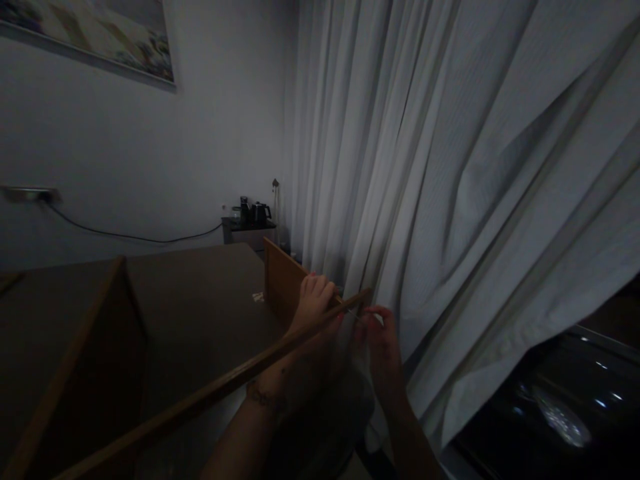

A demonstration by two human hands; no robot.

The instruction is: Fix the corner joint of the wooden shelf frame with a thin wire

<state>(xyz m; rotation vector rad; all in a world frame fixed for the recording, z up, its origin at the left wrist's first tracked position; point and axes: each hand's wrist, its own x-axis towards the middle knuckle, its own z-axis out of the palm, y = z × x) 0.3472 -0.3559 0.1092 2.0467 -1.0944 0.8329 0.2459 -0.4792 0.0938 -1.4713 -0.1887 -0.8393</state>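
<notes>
The room is dim. My left hand [314, 301] is closed over the top edge of a wooden panel [281, 279], where a long wooden board [210, 393] meets it at the corner. My right hand [376, 333] is pinched at the far end of that board, its fingertips pressed together on something too small to make out. A bracelet shows on my left wrist. The board runs diagonally from lower left up to the hands. Both hands are right beside the pale curtain [450, 200].
Another wooden panel [75, 353] stands at lower left. A dark floor or carpet [200, 293] lies behind. A small side table with a kettle [260, 212] stands against the far wall. A cable [125, 235] runs along the wall. A dark glossy object [560, 407] is at lower right.
</notes>
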